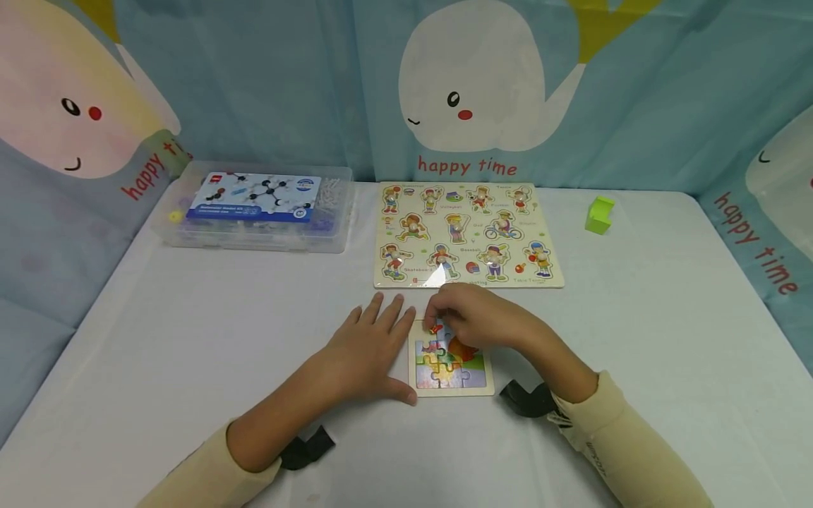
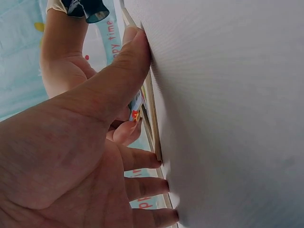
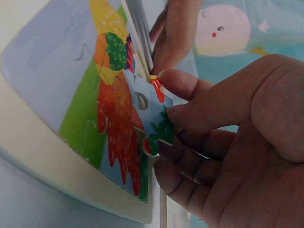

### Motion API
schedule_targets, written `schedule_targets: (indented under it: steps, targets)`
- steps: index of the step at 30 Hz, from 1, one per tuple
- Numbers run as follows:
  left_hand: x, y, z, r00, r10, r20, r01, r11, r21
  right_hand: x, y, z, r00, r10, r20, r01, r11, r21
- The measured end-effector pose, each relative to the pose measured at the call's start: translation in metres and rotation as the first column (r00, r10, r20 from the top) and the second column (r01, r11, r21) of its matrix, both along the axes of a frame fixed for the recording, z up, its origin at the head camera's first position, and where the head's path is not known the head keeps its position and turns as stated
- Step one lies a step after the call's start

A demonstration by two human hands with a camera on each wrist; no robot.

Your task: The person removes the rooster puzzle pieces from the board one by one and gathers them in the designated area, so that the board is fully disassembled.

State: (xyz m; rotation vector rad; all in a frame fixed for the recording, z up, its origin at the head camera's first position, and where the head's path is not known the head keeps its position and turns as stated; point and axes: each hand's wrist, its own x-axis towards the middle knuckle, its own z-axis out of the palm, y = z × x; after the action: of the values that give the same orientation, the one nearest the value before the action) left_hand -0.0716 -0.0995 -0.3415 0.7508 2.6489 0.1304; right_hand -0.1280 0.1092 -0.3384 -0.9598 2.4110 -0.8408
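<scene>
A small wooden jigsaw puzzle (image 1: 457, 392) in a pale frame lies on the white table, its picture largely filled with interlocking pieces. My left hand (image 1: 365, 363) spreads along its left side, fingers straight, with the thumb at the near left corner; in the left wrist view the thumb (image 2: 128, 59) and index finger touch the frame's edge. Over the puzzle's far part, my right hand (image 1: 479, 317) pinches a jigsaw piece (image 3: 160, 116) between thumb and fingers. That piece is light blue with green leaves and a bit of red, and tilts up from the board in the right wrist view.
Just beyond the puzzle lies a larger wooden board (image 1: 422, 236) with sports figures. A clear plastic case (image 1: 254, 240) with a molecule-model label stands at the back left, and a lime-green block (image 1: 598, 216) at the back right. Blue whale-print cloth (image 1: 305, 92) hangs behind the table.
</scene>
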Motion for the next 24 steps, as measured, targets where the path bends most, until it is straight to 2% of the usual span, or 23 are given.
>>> schedule_targets:
  steps: [7, 16, 24]
  targets:
    - [0.0006, -0.0003, -0.0005, 1.000, -0.001, -0.003, 0.001, 1.000, -0.002, 0.0008, 0.0028, 0.0017, 0.999, 0.008, 0.037, -0.008, 1.000, -0.001]
    - [0.0009, -0.0009, -0.0012, 1.000, 0.002, -0.005, -0.002, 1.000, 0.007, -0.0004, 0.0048, 0.0051, 0.997, -0.020, 0.072, 0.019, 1.000, 0.014]
    - [0.0005, -0.0013, -0.0005, 1.000, -0.004, -0.004, 0.004, 1.000, 0.002, -0.0005, 0.0057, 0.0061, 0.994, 0.007, 0.112, -0.008, 1.000, 0.013]
